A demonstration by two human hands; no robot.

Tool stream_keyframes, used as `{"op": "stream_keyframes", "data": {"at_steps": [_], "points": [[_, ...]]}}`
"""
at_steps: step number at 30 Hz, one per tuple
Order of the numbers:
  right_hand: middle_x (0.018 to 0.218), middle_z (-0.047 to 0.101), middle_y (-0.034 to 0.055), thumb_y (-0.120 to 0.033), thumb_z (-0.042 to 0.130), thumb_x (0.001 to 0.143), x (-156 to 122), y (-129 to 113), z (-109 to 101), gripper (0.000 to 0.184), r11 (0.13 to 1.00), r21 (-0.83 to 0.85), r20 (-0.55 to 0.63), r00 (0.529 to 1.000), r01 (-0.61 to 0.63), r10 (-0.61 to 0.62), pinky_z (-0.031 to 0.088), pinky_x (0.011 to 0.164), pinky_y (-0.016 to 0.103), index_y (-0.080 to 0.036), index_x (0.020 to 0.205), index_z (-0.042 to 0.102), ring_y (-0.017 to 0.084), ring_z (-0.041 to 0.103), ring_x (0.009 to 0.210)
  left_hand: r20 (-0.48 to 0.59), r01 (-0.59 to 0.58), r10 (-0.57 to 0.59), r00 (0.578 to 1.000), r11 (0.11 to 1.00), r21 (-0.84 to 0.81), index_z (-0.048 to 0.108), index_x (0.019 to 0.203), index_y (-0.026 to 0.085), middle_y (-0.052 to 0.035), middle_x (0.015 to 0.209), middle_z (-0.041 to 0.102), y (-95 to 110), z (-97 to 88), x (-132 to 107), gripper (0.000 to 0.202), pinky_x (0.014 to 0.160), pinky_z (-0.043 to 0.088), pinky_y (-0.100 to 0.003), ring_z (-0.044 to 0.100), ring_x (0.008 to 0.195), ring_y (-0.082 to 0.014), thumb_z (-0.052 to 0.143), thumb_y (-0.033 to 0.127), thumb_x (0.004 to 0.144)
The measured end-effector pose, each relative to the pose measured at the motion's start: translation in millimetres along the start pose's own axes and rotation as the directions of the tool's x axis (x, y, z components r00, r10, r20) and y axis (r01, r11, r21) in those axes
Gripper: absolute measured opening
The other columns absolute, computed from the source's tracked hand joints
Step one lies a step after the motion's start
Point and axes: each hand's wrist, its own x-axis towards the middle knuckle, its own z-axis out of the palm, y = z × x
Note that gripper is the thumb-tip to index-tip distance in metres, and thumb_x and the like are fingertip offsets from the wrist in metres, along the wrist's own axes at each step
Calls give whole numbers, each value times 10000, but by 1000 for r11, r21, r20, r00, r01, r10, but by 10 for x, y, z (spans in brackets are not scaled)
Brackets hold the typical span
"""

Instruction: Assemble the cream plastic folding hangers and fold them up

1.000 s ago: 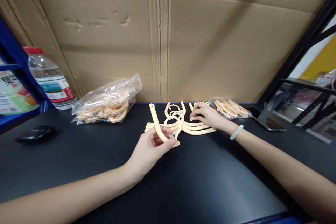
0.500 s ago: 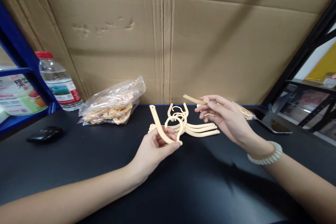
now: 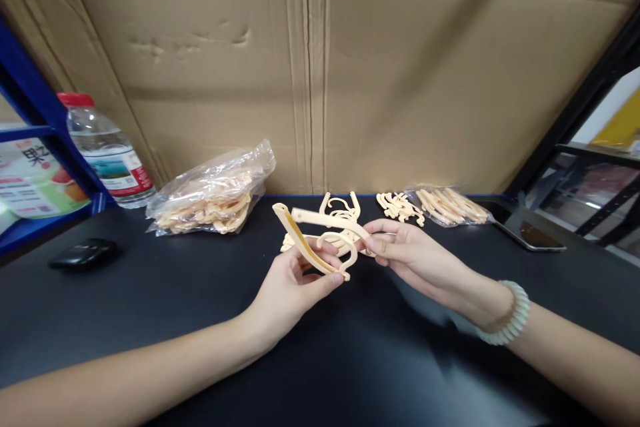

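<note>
Between the thumb and fingers of my left hand (image 3: 295, 283) is a cream plastic hanger arm (image 3: 306, 248), slanting up to the left, with a curved hanger hook (image 3: 353, 257) at its lower end. My right hand (image 3: 417, 253) pinches a second hanger arm (image 3: 327, 218) by its right end. That arm points left, and its free end is close to the top of the first one. Behind both hands lie several cream hangers (image 3: 329, 201) with hooks, partly hidden by the hands and the held pieces.
On the black table (image 3: 200, 293) stand a clear bag of cream parts (image 3: 210, 203) and a water bottle (image 3: 113, 160), with a mouse (image 3: 85, 254) at left. Loose hooks (image 3: 397, 207), bagged hanger arms (image 3: 447, 205) and a phone (image 3: 530, 235) lie at right. Cardboard (image 3: 400, 67) rises behind.
My right hand has moved left and down with its hanger arm, bringing it beside the piece in my left hand. The left-hand piece has turned slightly. Loose hooks at the back right are now uncovered.
</note>
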Motion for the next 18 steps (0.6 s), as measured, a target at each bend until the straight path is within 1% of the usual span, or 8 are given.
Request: {"op": "stream_keyframes", "data": {"at_steps": [3,5,8,10,13,16,18], "points": [[769,631,4,-210,800,707,20,-11,-2,211,997,74,-9,999,-38,39,369,554,208,-152,839,645,82,493,665,-7,5,-5,1000,1000,8,595,892,171,2,854,633,0,-1,-2,307,780,534,-284,623,816,-146,803,211,670],[757,630,-2,-182,809,689,26,-8,-5,224,989,140,-27,998,-51,55,404,567,194,-153,839,645,73,503,652,-9,12,-12,1000,1000,17,598,887,174,-2,865,636,-1,-3,-3,298,784,531,-288,626,823,-151,800,214,672],[805,647,0,-145,810,675,24,5,-20,325,980,183,1,997,-79,80,485,646,204,-170,959,655,76,548,666,-9,12,-12,1000,1000,26,597,878,179,-4,858,642,4,-1,-3,289,785,526,-294,628,826,-158,797,224,674],[862,650,9,-144,802,684,15,7,-27,358,976,180,47,992,-124,117,527,733,238,-177,1007,652,88,588,710,-15,8,-8,1000,1000,24,598,870,178,-4,851,641,13,3,-4,289,791,528,-303,630,826,-162,798,229,669],[879,641,14,-163,786,715,-4,-2,-18,263,976,149,98,984,-161,148,542,826,279,-162,947,664,103,625,771,-21,7,-6,1000,1000,23,597,872,175,0,849,637,25,7,-6,288,803,530,-300,630,833,-158,797,222,669],[902,650,25,-177,785,726,-15,-1,5,194,987,101,121,986,-127,114,523,857,261,-147,881,673,110,635,844,-20,4,-4,1000,1000,30,597,871,172,-2,867,641,28,3,-8,281,813,531,-296,635,845,-156,794,214,675],[875,651,18,-176,795,716,-11,16,15,187,996,55,99,993,-74,69,509,804,208,-141,854,674,93,622,829,-18,0,0,1000,999,36,598,862,169,-9,881,647,24,-2,-7,276,812,534,-303,644,847,-163,795,213,674]]}}
